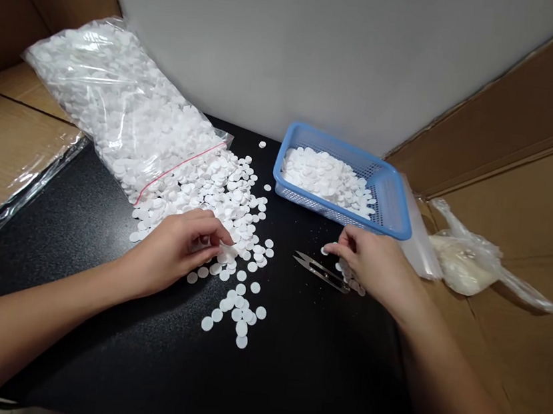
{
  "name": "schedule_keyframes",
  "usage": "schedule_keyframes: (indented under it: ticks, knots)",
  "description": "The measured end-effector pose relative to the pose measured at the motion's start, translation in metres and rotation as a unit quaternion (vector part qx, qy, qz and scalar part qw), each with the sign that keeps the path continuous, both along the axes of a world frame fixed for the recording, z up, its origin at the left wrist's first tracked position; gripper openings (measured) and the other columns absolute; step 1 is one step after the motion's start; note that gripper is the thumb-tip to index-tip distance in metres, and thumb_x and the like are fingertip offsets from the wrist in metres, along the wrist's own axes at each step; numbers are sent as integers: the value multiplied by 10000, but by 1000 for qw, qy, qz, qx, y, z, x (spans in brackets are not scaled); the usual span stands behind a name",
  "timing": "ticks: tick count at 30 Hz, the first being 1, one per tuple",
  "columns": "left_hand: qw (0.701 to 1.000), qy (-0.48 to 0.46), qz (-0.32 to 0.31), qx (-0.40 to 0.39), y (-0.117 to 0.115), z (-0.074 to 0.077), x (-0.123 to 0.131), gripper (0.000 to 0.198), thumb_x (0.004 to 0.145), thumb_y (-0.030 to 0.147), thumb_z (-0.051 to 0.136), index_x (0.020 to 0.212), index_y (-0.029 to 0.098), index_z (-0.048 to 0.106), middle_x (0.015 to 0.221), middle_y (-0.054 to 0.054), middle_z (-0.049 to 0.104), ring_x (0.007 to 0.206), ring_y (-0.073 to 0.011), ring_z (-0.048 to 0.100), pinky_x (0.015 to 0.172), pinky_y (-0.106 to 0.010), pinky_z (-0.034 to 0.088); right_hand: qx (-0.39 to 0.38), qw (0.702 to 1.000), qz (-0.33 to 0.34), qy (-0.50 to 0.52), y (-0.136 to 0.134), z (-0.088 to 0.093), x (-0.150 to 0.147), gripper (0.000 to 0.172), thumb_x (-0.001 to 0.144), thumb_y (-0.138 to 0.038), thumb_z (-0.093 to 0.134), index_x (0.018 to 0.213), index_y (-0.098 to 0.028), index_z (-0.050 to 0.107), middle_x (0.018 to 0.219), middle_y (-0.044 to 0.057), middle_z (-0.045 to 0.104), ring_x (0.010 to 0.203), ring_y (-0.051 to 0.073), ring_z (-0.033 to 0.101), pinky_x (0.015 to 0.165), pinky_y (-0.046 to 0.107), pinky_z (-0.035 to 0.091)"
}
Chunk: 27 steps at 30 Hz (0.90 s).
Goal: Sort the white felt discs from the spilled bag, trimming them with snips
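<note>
Your blue basket (394,201) sits on the black tabletop (284,389), with the white wall (326,52) behind it. To its left lies a big clear bag (117,107) with a red zip line. Just right of the basket you'll see flat clear sleeves (419,246), then a crumpled small bag (466,262) on brown cardboard (539,199).

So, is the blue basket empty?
No, the blue basket holds a heap of white discs that covers most of its floor.
</note>
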<state>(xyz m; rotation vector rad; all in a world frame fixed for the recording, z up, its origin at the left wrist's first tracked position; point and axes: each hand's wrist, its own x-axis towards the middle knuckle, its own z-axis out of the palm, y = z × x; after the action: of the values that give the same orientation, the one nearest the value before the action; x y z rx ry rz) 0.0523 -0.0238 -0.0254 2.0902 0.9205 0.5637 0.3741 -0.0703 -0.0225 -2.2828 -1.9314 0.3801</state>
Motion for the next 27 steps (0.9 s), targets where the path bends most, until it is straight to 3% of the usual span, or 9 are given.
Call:
schedule_keyframes:
  ticks: [5, 8, 10, 12, 16, 23, 27]
  knots:
    - [1000, 14, 2, 24, 7, 3, -4, 83, 883, 238, 620, 890, 219, 700, 864, -10, 671, 783, -149, 628, 669, -241, 475, 156, 978, 107, 88, -6, 3, -27, 110, 921, -233, 486, 829, -229, 546, 846, 52, 642, 661, 192, 594, 601, 313, 429]
    - [999, 39, 18, 23, 11, 7, -8, 92, 898, 247, 616, 887, 220, 703, 870, -12, 675, 778, -154, 633, 670, -249, 474, 166, 971, 134, 107, -12, 1, -46, 173, 961, -252, 494, 795, -228, 538, 767, 26, 595, 641, 181, 563, 591, 310, 426]
    - [998, 49, 20, 36, 12, 9, -9, 117, 924, 247, 592, 907, 224, 705, 875, -17, 666, 789, -159, 622, 679, -256, 470, 186, 963, 158, 115, -15, -2, -56, 167, 976, -186, 449, 892, -219, 588, 850, 52, 598, 726, 197, 583, 635, 325, 447]
    - [997, 42, -1, 69, 10, 7, -9, 141, 944, 224, 561, 938, 226, 702, 889, -23, 650, 834, -170, 599, 718, -272, 468, 216, 948, 204, 117, -18, -8, -66, 187, 970, -144, 461, 992, -212, 633, 952, 83, 594, 843, 221, 581, 707, 355, 457]
    - [988, 45, -71, 132, -3, -2, -3, 181, 956, 176, 550, 1031, 248, 697, 955, -38, 597, 927, -201, 521, 781, -310, 441, 201, 931, 289, 93, -22, -17, -84, 107, 959, -191, 589, 943, -209, 694, 860, 53, 608, 814, 204, 531, 733, 357, 402]
    - [944, 111, -114, 288, -19, -15, 16, 93, 952, 212, 610, 946, 208, 703, 984, -54, 587, 982, -240, 471, 848, -393, 341, 225, 919, 317, 63, -25, -22, -92, 106, 960, -185, 600, 900, -185, 687, 812, 33, 628, 786, 190, 494, 740, 357, 328]
    - [930, 118, -128, 323, -19, -16, 21, 78, 936, 212, 640, 913, 189, 711, 953, -55, 589, 976, -246, 476, 859, -403, 311, 208, 931, 270, 134, -25, -17, -90, 147, 956, -164, 577, 832, -198, 649, 782, 9, 649, 754, 171, 516, 737, 350, 332]
